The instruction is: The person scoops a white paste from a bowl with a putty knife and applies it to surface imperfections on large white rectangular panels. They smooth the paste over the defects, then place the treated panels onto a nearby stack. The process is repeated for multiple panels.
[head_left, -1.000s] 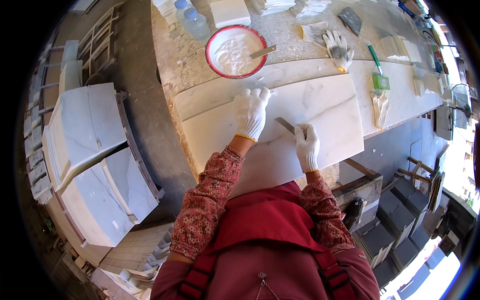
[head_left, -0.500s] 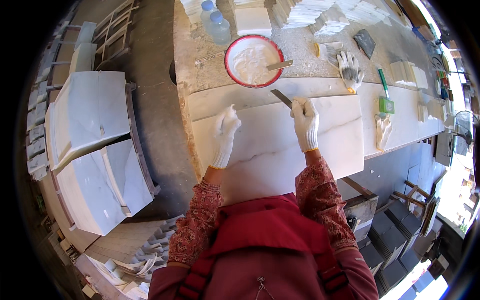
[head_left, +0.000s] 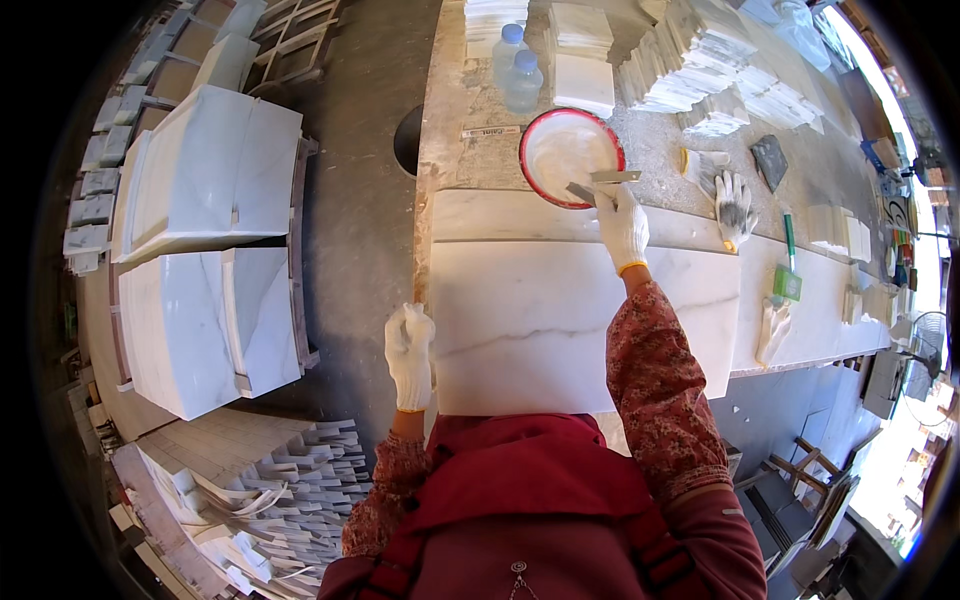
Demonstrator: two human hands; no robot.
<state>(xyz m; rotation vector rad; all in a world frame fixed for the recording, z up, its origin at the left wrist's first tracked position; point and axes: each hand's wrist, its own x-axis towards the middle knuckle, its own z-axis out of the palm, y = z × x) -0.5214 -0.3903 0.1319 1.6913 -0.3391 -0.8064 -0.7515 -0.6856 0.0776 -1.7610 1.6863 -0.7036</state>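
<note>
Two plastic bottles (head_left: 517,66) stand at your bench's far end, beside stacked white tiles (head_left: 582,50). A spare glove (head_left: 733,206) lies near a green-handled brush (head_left: 788,262).

The slab (head_left: 560,320) lies bare, open to hands from the near edge. Beyond it the bowl (head_left: 568,155), two bottles (head_left: 515,65) and tile stacks (head_left: 690,60) crowd the surface (head_left: 460,110). A loose glove (head_left: 733,205) and a brush (head_left: 788,265) block the right side.
</note>
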